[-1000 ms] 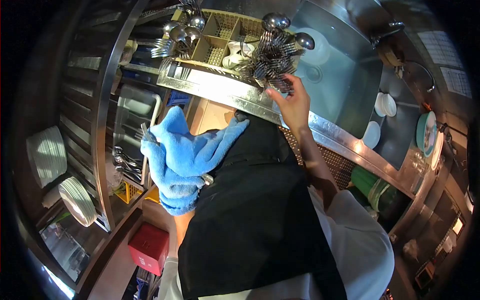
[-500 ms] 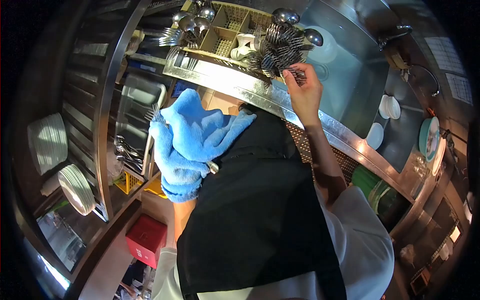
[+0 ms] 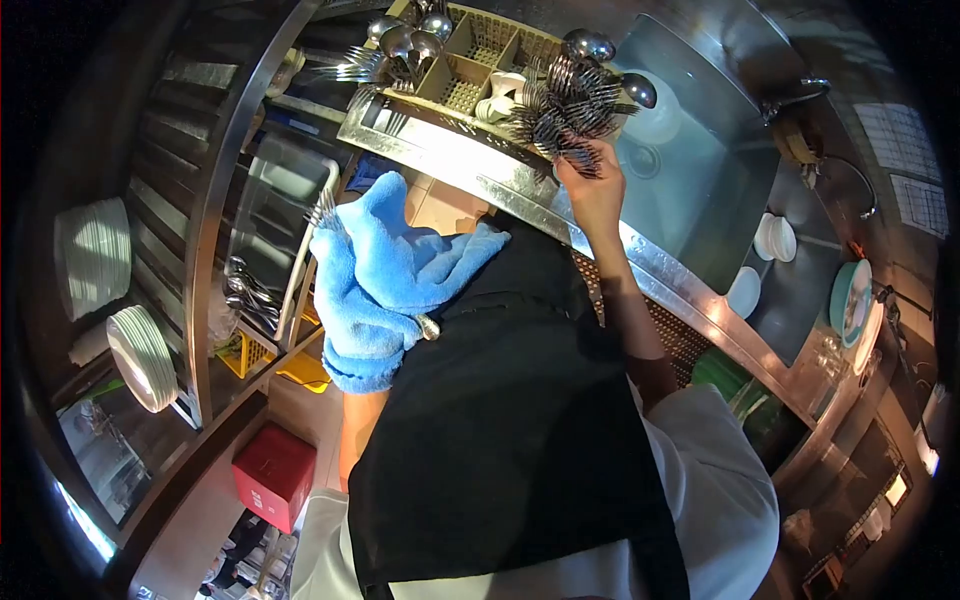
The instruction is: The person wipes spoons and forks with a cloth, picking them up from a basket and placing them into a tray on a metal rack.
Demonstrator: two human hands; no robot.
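Note:
My left hand, wrapped in a blue towel [image 3: 400,260], is closed around forks [image 3: 322,208]. Their tines poke out at the towel's upper left, and a handle end shows at its lower right. The fingers themselves are hidden by the cloth. At the sink's near edge, my right hand [image 3: 597,190] pinches several forks [image 3: 580,158] by their lower part. They lie against a big heap of forks [image 3: 575,95] on the right end of a cream divided cutlery basket [image 3: 462,85]. Ladles or large spoons [image 3: 588,45] rest behind and beside the heap.
A water-filled sink [image 3: 690,150] lies beyond my right hand, with small white bowls [image 3: 775,238] on its right ledge. Leftward are a tray [image 3: 285,190], spoons [image 3: 250,292] and stacked plates [image 3: 142,358]. A red box [image 3: 275,475] stands on the floor.
My right hand has turned and drawn slightly down and left, with the pinched forks angled toward me. The towel-wrapped left hand stays nearly in place. The whole view has shifted a little.

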